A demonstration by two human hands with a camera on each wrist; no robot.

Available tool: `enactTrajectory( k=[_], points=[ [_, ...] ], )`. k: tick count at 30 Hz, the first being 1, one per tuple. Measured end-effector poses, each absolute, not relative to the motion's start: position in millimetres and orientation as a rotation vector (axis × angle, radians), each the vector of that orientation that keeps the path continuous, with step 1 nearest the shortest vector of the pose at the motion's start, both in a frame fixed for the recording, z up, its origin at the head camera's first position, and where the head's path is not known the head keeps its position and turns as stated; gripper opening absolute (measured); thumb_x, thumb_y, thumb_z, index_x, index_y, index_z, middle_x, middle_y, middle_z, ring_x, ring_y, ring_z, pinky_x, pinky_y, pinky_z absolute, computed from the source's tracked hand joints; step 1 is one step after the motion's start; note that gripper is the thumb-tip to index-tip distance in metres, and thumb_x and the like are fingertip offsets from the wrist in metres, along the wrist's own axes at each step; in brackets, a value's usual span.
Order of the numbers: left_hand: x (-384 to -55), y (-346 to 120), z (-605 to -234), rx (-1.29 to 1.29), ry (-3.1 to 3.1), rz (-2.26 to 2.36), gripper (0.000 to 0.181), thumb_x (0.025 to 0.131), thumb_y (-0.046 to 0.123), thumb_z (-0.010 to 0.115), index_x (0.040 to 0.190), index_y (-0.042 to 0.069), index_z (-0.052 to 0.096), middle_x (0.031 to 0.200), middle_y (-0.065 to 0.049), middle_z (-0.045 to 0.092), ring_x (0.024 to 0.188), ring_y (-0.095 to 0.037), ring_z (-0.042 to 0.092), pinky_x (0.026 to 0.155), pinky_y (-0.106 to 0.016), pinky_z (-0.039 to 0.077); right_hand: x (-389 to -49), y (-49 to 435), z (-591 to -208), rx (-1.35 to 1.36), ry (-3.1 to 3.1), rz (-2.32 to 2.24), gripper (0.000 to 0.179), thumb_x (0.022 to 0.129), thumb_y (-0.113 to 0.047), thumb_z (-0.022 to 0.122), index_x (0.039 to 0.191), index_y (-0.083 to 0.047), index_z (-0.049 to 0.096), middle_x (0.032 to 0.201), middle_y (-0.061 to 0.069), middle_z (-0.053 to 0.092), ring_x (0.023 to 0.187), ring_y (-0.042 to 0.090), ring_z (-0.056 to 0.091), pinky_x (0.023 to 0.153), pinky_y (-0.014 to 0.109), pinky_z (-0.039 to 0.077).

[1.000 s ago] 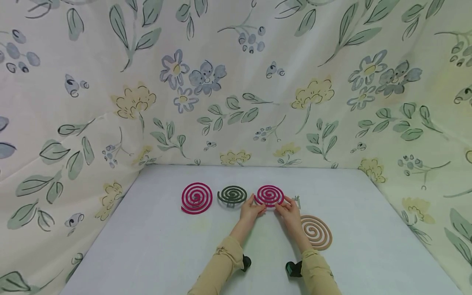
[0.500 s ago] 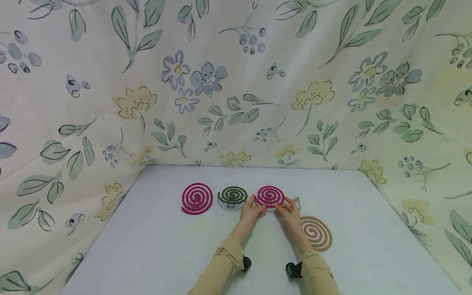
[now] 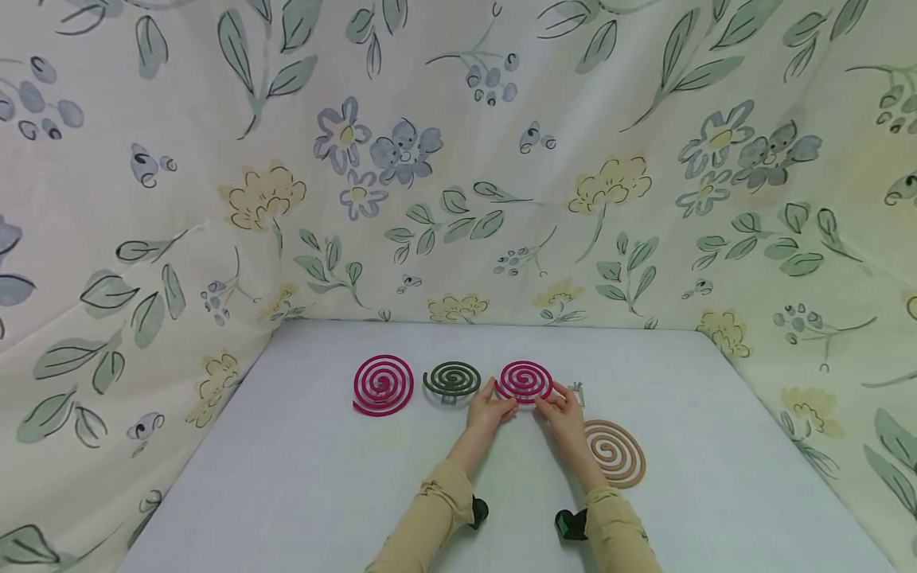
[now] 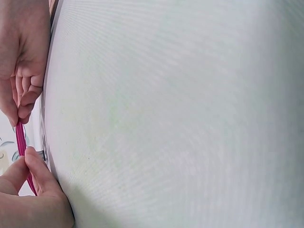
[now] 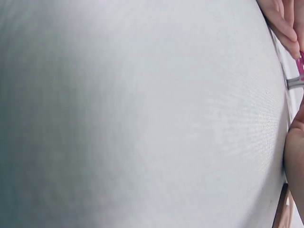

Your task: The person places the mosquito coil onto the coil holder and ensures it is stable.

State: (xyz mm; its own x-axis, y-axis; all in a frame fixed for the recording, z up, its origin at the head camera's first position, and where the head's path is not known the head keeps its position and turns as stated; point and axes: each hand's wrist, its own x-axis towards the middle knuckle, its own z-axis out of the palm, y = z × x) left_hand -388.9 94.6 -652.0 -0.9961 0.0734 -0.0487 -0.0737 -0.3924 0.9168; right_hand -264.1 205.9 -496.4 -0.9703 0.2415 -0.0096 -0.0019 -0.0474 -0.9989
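Both hands pinch the rim of a pink mosquito coil (image 3: 525,380) from its near side. My left hand (image 3: 488,410) holds its left edge and my right hand (image 3: 563,411) its right edge. In the left wrist view the pink coil is seen edge-on as a thin strip between the two sets of fingertips. The right wrist view shows a grey metal stand (image 5: 295,83) next to the coil, between the hands. Whether the coil rests fully on that stand cannot be told.
To the left are a green mosquito coil (image 3: 453,378) raised on a metal stand (image 3: 448,399) and another pink coil (image 3: 383,385). A brown coil (image 3: 616,452) lies partly behind the right forearm. A small metal stand (image 3: 579,395) is right of the right hand. Floral cloth (image 3: 458,239) hangs behind the table.
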Motion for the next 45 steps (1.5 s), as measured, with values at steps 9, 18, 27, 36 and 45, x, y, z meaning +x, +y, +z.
enactTrajectory(
  k=[9, 18, 27, 36, 45],
  points=[
    [-466.9, 114.1, -763.5, -0.05, 1.586, 2.559, 0.097, 0.063, 0.01, 0.086, 0.145, 0.029, 0.038, 0.071, -0.011, 0.069, 0.068, -0.024, 0.071, 0.064, -0.036, 0.057, -277.0, 212.3, -518.2, -0.258, -2.049, 2.124, 0.058, 0.09, -0.002, 0.06, 0.138, 0.009, 0.03, 0.076, -0.01, 0.058, 0.065, -0.004, 0.056, 0.062, 0.014, 0.043],
    [-419.4, 102.7, -695.6, -0.006, 1.62, 2.574, 0.092, 0.068, 0.004, 0.082, 0.146, 0.02, 0.037, 0.071, -0.012, 0.069, 0.067, -0.023, 0.071, 0.064, -0.034, 0.057, -277.5, 211.7, -520.0, -0.241, -2.04, 2.104, 0.058, 0.091, -0.003, 0.06, 0.138, 0.009, 0.029, 0.076, -0.012, 0.059, 0.065, -0.005, 0.055, 0.062, 0.014, 0.043],
    [-405.8, 99.5, -674.1, -0.001, 1.663, 2.571, 0.088, 0.074, -0.004, 0.076, 0.148, 0.011, 0.032, 0.07, -0.013, 0.068, 0.065, -0.022, 0.07, 0.063, -0.034, 0.057, -279.0, 212.8, -522.7, -0.225, -2.057, 2.069, 0.056, 0.09, -0.004, 0.06, 0.136, 0.011, 0.031, 0.077, -0.012, 0.059, 0.067, -0.004, 0.056, 0.063, 0.014, 0.044],
    [-387.4, 94.2, -646.7, -0.031, 1.672, 2.527, 0.084, 0.075, -0.003, 0.074, 0.147, 0.004, 0.032, 0.069, -0.011, 0.068, 0.065, -0.021, 0.071, 0.064, -0.033, 0.057, -279.7, 212.9, -523.9, -0.223, -2.073, 2.041, 0.055, 0.09, -0.004, 0.06, 0.135, 0.011, 0.033, 0.075, -0.013, 0.058, 0.065, -0.005, 0.055, 0.062, 0.014, 0.043],
    [-391.0, 97.5, -652.9, -0.035, 1.71, 2.54, 0.082, 0.076, -0.006, 0.073, 0.147, 0.006, 0.032, 0.071, -0.018, 0.067, 0.065, -0.026, 0.07, 0.064, -0.036, 0.057, -277.7, 212.6, -522.5, -0.223, -2.086, 2.046, 0.055, 0.091, -0.004, 0.06, 0.135, 0.01, 0.032, 0.075, -0.014, 0.058, 0.066, -0.006, 0.054, 0.062, 0.014, 0.041]
  ],
)
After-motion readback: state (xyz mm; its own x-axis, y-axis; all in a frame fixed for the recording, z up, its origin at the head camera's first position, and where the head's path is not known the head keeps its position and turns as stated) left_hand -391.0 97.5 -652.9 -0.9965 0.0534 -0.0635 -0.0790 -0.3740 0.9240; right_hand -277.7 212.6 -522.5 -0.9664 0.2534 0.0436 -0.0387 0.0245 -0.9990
